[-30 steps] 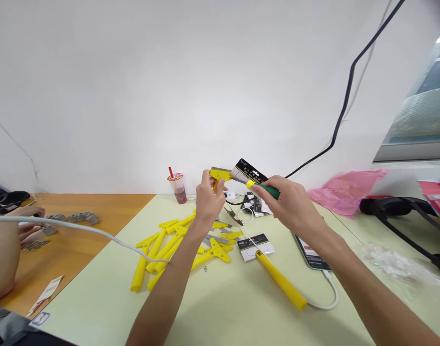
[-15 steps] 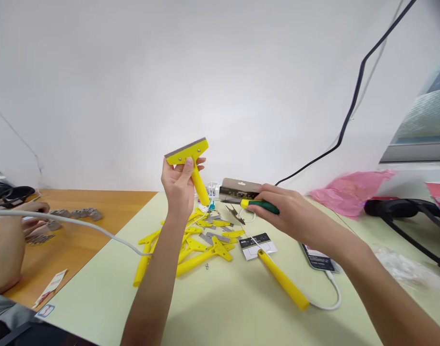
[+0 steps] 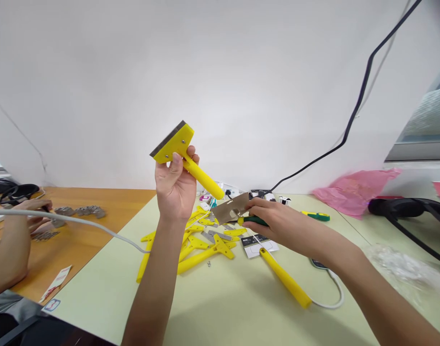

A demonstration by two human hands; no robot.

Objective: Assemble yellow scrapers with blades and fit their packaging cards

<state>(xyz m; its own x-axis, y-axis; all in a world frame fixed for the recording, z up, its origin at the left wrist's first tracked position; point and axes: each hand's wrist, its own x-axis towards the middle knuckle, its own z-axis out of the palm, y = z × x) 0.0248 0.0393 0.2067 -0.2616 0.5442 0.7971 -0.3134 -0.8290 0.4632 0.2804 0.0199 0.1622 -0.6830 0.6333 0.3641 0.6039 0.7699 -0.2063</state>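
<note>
My left hand (image 3: pixel 177 187) is raised above the table and grips a yellow scraper (image 3: pixel 175 144) by its neck. The scraper's dark blade edge points up and left, its handle slants down to the right, and two screws show on its head. My right hand (image 3: pixel 268 216) is closed around the green handle of a screwdriver (image 3: pixel 254 221). It also pinches a flat grey-brown sleeve (image 3: pixel 230 211) with a cut-out hole, whose exact kind I cannot tell. Beneath lie several yellow scraper parts (image 3: pixel 205 254) and loose grey blades (image 3: pixel 220 235).
A separate yellow handle (image 3: pixel 285 278) and a printed card (image 3: pixel 259 246) lie on the table. Another screwdriver (image 3: pixel 315 216), a pink bag (image 3: pixel 353 192), a headset (image 3: pixel 396 211) and clear plastic (image 3: pixel 403 264) are right. A co-worker's arm (image 3: pixel 11 250) is left, near grey pieces (image 3: pixel 90 211).
My left hand has tilted the scraper further, its blade moving up and left. The flat sleeve in my right hand has turned and tipped lower left.
</note>
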